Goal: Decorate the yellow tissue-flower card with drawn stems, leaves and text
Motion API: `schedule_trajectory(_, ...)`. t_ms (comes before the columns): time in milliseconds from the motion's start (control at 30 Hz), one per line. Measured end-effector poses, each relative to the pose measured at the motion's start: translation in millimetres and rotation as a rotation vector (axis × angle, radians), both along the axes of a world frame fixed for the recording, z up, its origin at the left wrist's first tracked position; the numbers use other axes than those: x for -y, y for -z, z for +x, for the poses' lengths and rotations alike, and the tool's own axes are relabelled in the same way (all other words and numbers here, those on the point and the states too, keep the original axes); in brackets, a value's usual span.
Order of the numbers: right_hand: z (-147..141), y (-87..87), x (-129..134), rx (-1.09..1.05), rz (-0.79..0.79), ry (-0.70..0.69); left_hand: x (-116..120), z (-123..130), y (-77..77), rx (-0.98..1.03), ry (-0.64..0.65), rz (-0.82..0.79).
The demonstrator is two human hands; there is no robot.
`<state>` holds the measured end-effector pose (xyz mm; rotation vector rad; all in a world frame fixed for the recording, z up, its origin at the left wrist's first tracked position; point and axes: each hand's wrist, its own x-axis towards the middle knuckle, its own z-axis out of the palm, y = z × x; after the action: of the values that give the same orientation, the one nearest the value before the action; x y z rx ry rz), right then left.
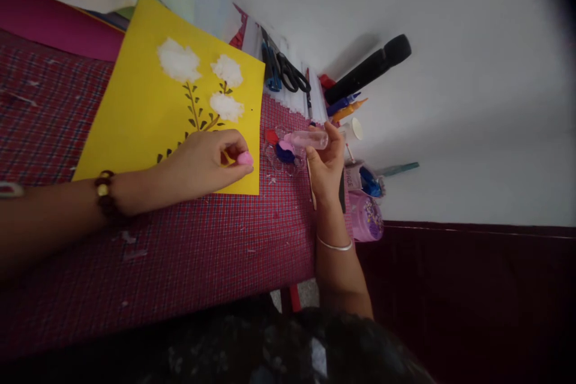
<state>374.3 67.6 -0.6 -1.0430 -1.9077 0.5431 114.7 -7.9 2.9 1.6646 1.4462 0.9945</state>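
My left hand [211, 159] reaches over the lower part of a yellow sheet [121, 114] and pinches a small pink piece [245, 158] between thumb and fingertips. On the sheet are brown stems with dark leaves and fluffy white patches [179, 60]. To the right, my right hand [327, 162] grips a clear, pinkish tube or bottle [315, 140]. Its far end lies over a clear palette [299, 168] that has red, pink and dark blue [285, 154] blobs in it.
Black-handled scissors [291, 74], a black microphone-like object [369, 69], blue and orange tubes [351, 109] and a white cup [355, 129] stand or lie along the wall. A pink tub [366, 217] is beside my right wrist. Checked cloth [234, 252] covers the table.
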Motion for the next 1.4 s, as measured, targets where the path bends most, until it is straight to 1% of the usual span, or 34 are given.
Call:
schedule_trajectory(67,1.7,1.9,-0.9,0.035,-0.012,0.010,-1.9,-0.5,-2.9,0.031,-0.038,-0.053)
schedule_trajectory(133,3.1,3.3,-1.7,0.025,-0.009,0.006,-2.8,-1.3,-5.1,0.046,-0.037,-0.080)
schedule_trajectory(333,2.0,1.7,0.4,0.026,-0.040,0.044,-0.2,-4.2,-6.8,0.059,-0.004,-0.046)
schedule_trajectory(567,-0.5,-0.3,2.7,0.066,-0.061,0.026,-0.4,-3.3,-5.3,0.042,-0.006,-0.027)
schedule_trajectory(667,-0.2,-0.5,2.0,0.096,-0.036,0.039,-1.0,-3.6,-5.2,0.027,-0.004,-0.021)
schedule_trajectory(867,-0.8,-1.7,2.6,0.050,-0.009,0.010,0.2,-3.9,-7.9,0.029,0.001,-0.039)
schedule_trajectory(1000,0.3,-0.6,2.7,0.160,0.048,0.027,-0.3,-3.8,-7.4,0.022,0.001,-0.038)
schedule_trajectory(1100,1.3,0.4,2.4,0.216,0.051,0.039,-0.7,-4.2,-6.3,0.028,0.003,-0.035)
schedule_trajectory(1300,3.1,2.0,1.1,0.209,0.035,0.032,0.4,-4.4,-8.4,0.008,0.006,-0.049)
schedule_trajectory(1400,3.4,2.7,0.9,0.173,0.044,-0.003,-0.3,-4.6,-8.0,0.005,0.012,-0.034)
